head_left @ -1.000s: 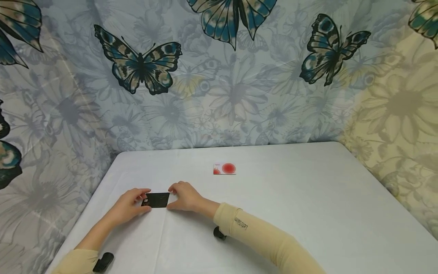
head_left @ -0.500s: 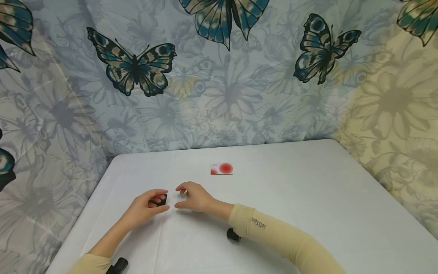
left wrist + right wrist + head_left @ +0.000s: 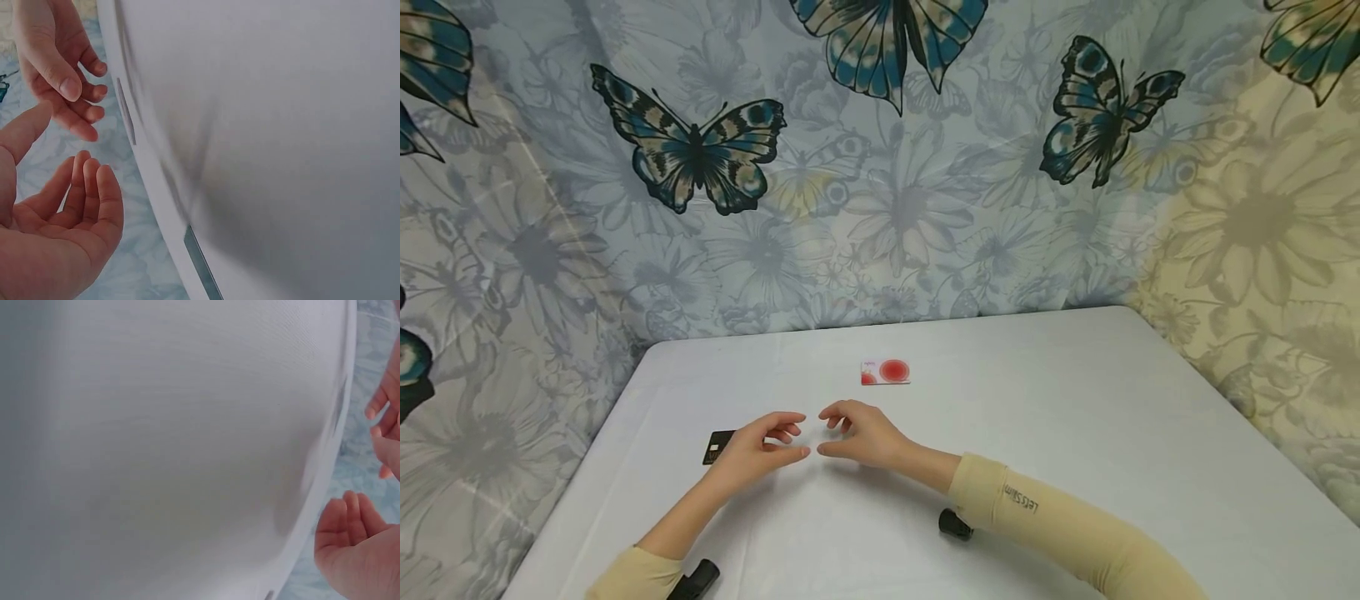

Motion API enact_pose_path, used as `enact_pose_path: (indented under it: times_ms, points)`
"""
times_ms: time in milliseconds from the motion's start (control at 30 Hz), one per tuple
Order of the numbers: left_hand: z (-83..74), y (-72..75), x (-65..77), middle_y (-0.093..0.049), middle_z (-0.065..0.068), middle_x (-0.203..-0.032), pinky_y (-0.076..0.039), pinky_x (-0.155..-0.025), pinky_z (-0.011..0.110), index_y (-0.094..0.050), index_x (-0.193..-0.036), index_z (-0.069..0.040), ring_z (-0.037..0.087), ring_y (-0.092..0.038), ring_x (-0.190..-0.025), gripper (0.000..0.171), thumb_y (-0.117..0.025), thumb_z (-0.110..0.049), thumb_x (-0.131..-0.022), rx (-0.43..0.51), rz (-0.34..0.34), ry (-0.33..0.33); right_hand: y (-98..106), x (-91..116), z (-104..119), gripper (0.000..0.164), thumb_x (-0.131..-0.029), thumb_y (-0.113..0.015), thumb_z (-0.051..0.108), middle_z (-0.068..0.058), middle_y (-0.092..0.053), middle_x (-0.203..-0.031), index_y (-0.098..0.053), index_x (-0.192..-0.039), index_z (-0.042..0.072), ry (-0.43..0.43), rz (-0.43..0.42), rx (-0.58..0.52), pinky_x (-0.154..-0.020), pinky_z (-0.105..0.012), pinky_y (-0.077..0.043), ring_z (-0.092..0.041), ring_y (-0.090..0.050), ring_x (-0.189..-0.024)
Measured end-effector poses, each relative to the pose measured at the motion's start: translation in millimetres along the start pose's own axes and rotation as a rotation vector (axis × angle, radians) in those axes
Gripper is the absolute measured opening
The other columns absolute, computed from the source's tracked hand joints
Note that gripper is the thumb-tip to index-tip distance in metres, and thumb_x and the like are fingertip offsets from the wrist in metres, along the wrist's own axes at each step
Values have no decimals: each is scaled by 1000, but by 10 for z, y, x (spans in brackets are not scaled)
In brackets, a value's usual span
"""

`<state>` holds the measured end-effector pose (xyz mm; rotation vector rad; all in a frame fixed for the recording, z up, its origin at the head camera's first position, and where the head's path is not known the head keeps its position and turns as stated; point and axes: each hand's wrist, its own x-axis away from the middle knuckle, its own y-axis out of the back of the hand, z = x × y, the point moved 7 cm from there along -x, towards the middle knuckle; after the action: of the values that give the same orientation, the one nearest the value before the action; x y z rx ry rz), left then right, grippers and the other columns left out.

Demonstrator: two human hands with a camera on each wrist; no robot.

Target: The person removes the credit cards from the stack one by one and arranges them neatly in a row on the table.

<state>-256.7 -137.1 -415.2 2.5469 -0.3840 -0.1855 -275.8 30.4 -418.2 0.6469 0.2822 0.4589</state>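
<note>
A black card, like a bank card with a small pale chip, lies flat on the white table, partly hidden behind my left hand. That hand hovers just right of the card, its fingers loosely bent and holding nothing. Facing it across a narrow gap is my right hand, also bare, with thumb and fingers spread apart. In the left wrist view the black card shows as a thin strip below the fingers. Farther back lies a white card with red circles.
White cloth covers the table, whose back edge meets a patterned butterfly curtain. A black wrist camera hangs under the right sleeve, another beside the left sleeve.
Both hands have moved right, away from the black card they framed a second ago. The black card has stayed at the left; the red and white card has not moved.
</note>
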Motion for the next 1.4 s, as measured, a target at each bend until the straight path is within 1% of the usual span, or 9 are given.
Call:
enact_pose_path:
  times_ms: [133,267,367,567,733,1000,1133,1400]
  points:
    - [-98,-110,-30,-64,8,-109,-50,-85,31,-62,-127,-7,17,-58,-98,51,-79,-26,-84,25,15,-17,99,112,-64,43,-83,-78,25,-5,-65,-102,-64,-120,7,-2,-22,-17,-69,-25,-47,-21,-58,-89]
    - [-165,-207,-55,-65,8,-109,-50,-85,32,-62,-127,-6,18,-58,-98,51,-79,-26,-83,41,36,-28,188,220,-146,42,-83,-78,24,-5,-64,-101,-64,-119,7,-18,-40,-26,-67,-25,-47,-20,-58,-86]
    - [-182,-277,-72,-64,9,-110,-50,-85,32,-62,-127,-6,20,-58,-100,51,-78,-26,-84,55,58,-33,247,295,-208,42,-84,-78,24,-4,-64,-101,-64,-119,6,-40,-50,-37,-68,-25,-47,-20,-58,-86]
    - [-223,-388,-104,-64,11,-110,-50,-86,32,-62,-126,-5,23,-58,-100,49,-78,-25,-84,81,80,-54,338,415,-318,42,-84,-78,24,-4,-63,-100,-64,-119,7,-84,-68,-65,-68,-25,-46,-19,-57,-88]
    - [-270,-495,-117,-64,10,-109,-50,-85,30,-63,-125,-5,23,-57,-99,48,-78,-25,-84,91,105,-65,429,537,-390,41,-83,-79,22,-5,-63,-100,-64,-118,6,-104,-88,-83,-68,-24,-47,-20,-57,-88]
    - [-312,-652,-137,-64,10,-109,-51,-82,27,-63,-123,-4,25,-58,-99,47,-78,-25,-84,95,143,-89,524,720,-498,41,-83,-79,24,-2,-62,-98,-65,-118,7,-146,-93,-62,-70,-23,-48,-16,-56,-85]
    - [-329,-711,-145,-65,10,-108,-51,-81,26,-63,-123,-3,25,-58,-100,47,-78,-24,-84,98,156,-102,555,784,-543,41,-83,-78,25,-2,-61,-98,-65,-118,8,-164,-92,-65,-70,-23,-48,-16,-56,-85]
    - [-371,-809,-172,-64,8,-108,-51,-81,26,-63,-123,-4,24,-59,-98,48,-78,-25,-84,87,183,-95,622,870,-589,43,-84,-78,25,-4,-61,-99,-64,-119,7,-170,-89,-75,-71,-24,-48,-18,-56,-85]
